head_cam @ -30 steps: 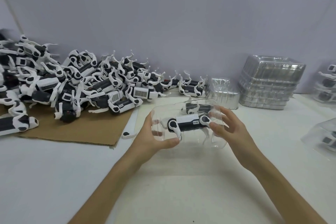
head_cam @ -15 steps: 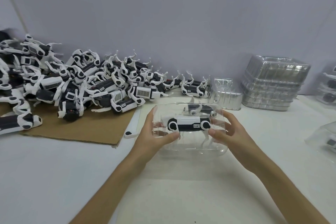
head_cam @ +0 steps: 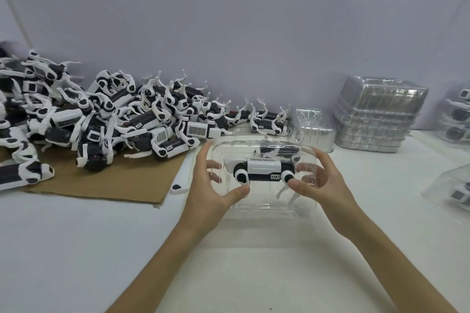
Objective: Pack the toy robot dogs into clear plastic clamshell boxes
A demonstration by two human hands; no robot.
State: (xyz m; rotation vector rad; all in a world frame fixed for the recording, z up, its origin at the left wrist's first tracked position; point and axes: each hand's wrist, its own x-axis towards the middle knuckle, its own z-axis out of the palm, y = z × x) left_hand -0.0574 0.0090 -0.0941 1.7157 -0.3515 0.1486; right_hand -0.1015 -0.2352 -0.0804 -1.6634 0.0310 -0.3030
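Left hand: the left hand [head_cam: 211, 185] grips the left end of the clear plastic clamshell box [head_cam: 264, 202]. The thumb is on the near face, and the curled fingers behind it show through the plastic.
Right hand: the right hand [head_cam: 324, 183] grips the right end in the same way. Its thumb presses on the near face, just in front of the dog's round hip.
Task's thing: a white-and-black toy robot dog [head_cam: 263, 169] lies lengthwise inside the box, between both hands, with its legs pointing down. A second, darker dog [head_cam: 278, 151] shows behind it, I believe in the same box.
Box and worktop: I cannot tell whether the box rests on the white worktop [head_cam: 76, 249] or is held a little above it.
Step in hand: probably the two shells are being pressed closed. It is not visible whether the rim is snapped shut.
Handling: the box looks light, thin and springy. Its smooth walls are likely slippery and will dent if squeezed in the middle. The dog looks like light, stiff plastic, and its thin legs may catch in the rim or break.
Where to hold: at the two short ends, with the thumbs close to the rim and not on the flat face.
Beyond the left hand: a heap of loose toy robot dogs [head_cam: 127, 119] lies on a brown cardboard sheet [head_cam: 114, 180].
Beyond the right hand: there is a stack of empty clear boxes [head_cam: 376, 114], and further right some packed boxes [head_cam: 455, 185].
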